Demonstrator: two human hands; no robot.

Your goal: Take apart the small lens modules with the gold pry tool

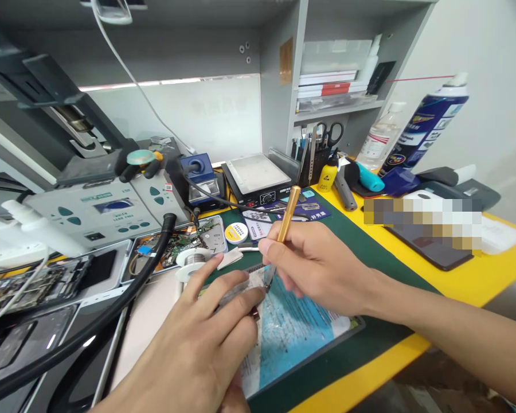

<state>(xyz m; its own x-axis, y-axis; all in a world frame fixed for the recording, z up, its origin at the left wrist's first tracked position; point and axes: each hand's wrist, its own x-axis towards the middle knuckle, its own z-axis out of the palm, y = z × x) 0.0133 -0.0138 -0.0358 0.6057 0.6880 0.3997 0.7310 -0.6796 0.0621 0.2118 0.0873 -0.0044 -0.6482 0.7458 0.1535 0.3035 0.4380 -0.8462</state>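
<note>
My right hand [316, 258] is closed in a pen grip around a gold-handled craft knife [289, 215]. The knife leans, and its metal tip points down beside the fingertips of my left hand [198, 332]. Those left fingers are bent and pressed down over a small flat part that I cannot make out, partly greyish and see-through, with a dark brown bit showing below the fingertips. My left thumb is mostly hidden. Under both hands lies a worn blue and white work pad [292, 338] with dark scratches. A solder spool [193, 261] stands just beyond my left fingers.
A green mat [387, 327] covers part of the yellow table. At left are a rework station [107, 209], a black hose [155, 264] and a tray of circuit boards [210, 232]. Behind stands a heating plate [258, 172]. A dark phone [430, 246], bottles and a spray can [425, 126] are at right.
</note>
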